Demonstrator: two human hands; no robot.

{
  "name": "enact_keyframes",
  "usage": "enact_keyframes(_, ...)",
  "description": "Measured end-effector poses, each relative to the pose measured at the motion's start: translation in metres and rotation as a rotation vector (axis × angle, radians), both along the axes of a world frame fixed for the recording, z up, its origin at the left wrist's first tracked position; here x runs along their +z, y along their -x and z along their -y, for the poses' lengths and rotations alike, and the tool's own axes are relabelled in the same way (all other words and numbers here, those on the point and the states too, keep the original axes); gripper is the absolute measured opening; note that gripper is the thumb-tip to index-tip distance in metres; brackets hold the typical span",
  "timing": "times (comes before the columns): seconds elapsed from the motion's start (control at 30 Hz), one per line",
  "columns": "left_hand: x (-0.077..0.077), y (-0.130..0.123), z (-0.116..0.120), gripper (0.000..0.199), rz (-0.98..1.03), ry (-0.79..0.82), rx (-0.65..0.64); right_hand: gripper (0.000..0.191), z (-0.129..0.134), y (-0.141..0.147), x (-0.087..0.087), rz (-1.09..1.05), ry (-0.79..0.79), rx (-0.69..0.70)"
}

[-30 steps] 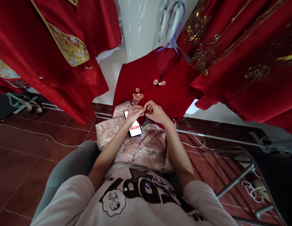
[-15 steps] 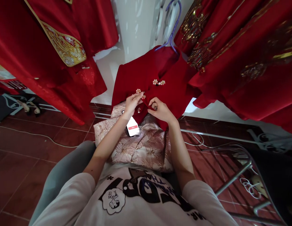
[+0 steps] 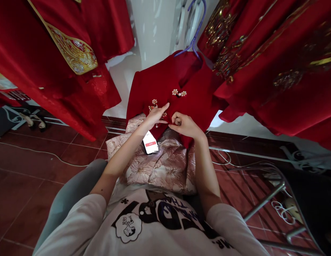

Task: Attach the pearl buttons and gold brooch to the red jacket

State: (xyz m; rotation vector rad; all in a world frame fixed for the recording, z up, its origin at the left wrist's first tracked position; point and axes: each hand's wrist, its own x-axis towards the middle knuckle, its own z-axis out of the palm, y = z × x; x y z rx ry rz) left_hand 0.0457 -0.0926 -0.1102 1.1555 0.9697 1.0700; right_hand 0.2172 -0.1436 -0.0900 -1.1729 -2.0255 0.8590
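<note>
A red jacket (image 3: 149,85) hangs on a purple hanger (image 3: 192,44), its lower part reaching my lap. Flower-shaped clasps with pearl-like beads decorate its front; the upper clasp (image 3: 179,92) is in plain sight. Over the lower clasps lies my left hand (image 3: 157,115), thumb and fingers spread, partly covering them. Close by on the right, my right hand (image 3: 186,125) has its fingers curled in a pinch at the front of the jacket. What sits between those fingertips is too small to make out. Below the hands, a lit phone (image 3: 151,144) rests on pink brocade cloth (image 3: 165,170) across my lap.
Red garments with gold embroidery (image 3: 80,57) hang at the left, and more beaded red garments (image 3: 261,64) at the right. A metal-framed chair (image 3: 274,199) stands to my right. White cables (image 3: 66,161) run over the tiled floor (image 3: 21,188).
My left hand has gone from pinching at a flower clasp to spread fingers, shifting slightly down. My right hand stays almost in place, its fingers a little more curled.
</note>
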Motion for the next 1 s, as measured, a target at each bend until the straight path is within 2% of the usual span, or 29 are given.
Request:
enact_keyframes(0.1, 0.012, -0.015, -0.010, 0.055, -0.213, -0.150, -0.040, 0.023, 0.003, -0.007, 0.005, 0.046, 0.059, 0.022)
enact_keyframes(0.27, 0.037, -0.039, -0.034, 0.058, -0.466, -0.412, -0.040, 0.026, 0.004, -0.012, 0.008, 0.063, 0.105, 0.018)
enact_keyframes(0.37, 0.046, -0.046, -0.040, 0.055, -0.700, -0.586, 0.058, 0.026, 0.003, -0.012, 0.007, 0.054, 0.098, -0.004)
enact_keyframes(0.47, 0.051, -0.045, -0.036, 0.046, -0.910, -0.776, 0.186, 0.025, 0.002, -0.012, 0.006, 0.041, 0.098, -0.007)
enact_keyframes(0.53, 0.054, -0.042, -0.033, 0.038, -1.029, -0.912, 0.222, 0.026, 0.003, -0.012, 0.006, 0.039, 0.091, -0.015)
enact_keyframes(0.6, 0.057, -0.039, -0.030, 0.033, -1.129, -1.052, 0.192, 0.026, 0.003, -0.012, 0.006, 0.041, 0.079, -0.023)
enact_keyframes(0.7, 0.060, -0.038, -0.031, 0.032, -1.216, -1.235, 0.069, 0.026, 0.003, -0.012, 0.005, 0.030, 0.055, -0.029)
enact_keyframes(0.8, 0.061, -0.040, -0.036, 0.032, -1.261, -1.308, 0.012, 0.026, 0.002, -0.013, 0.005, 0.028, 0.041, -0.033)
enact_keyframes(1.0, 0.069, -0.046, -0.041, 0.031, -1.292, -1.234, 0.081, 0.027, 0.004, -0.019, 0.008, 0.019, 0.031, -0.053)
